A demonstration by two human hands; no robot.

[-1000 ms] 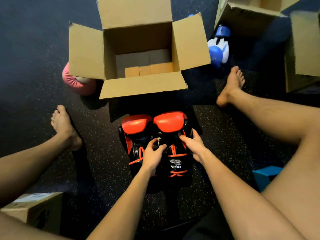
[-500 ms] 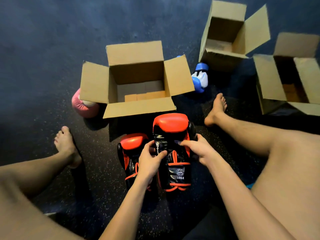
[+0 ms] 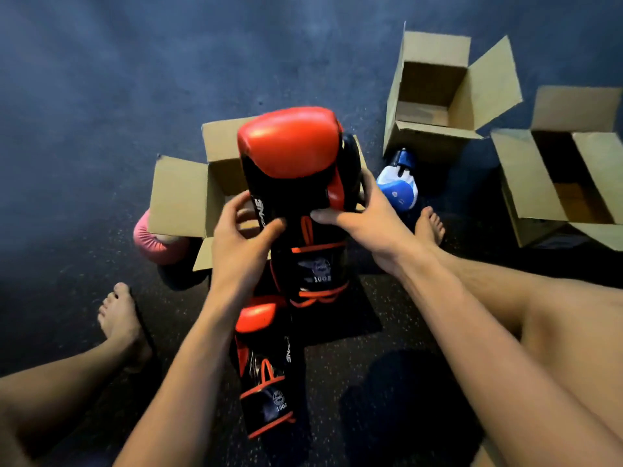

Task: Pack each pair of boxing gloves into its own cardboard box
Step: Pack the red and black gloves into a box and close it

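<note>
A red and black boxing glove [image 3: 296,183] is lifted in the air in front of the open cardboard box [image 3: 178,197] at the centre. My left hand [image 3: 241,237] grips its left side and my right hand [image 3: 357,220] grips its right side, thumbs across the black palm. Its mate, the second red and black glove [image 3: 266,369], lies on the dark floor below, between my forearms. Much of the centre box is hidden behind the raised glove.
A pink glove [image 3: 151,241] lies left of the centre box, a blue and white glove [image 3: 399,187] to its right. Two more open boxes [image 3: 435,92] [image 3: 573,183] stand at the right. My bare legs and feet [image 3: 121,325] frame the floor space.
Both hands have raised one red and black glove off the floor toward the centre box. The other glove stayed on the floor. The camera tilted up.
</note>
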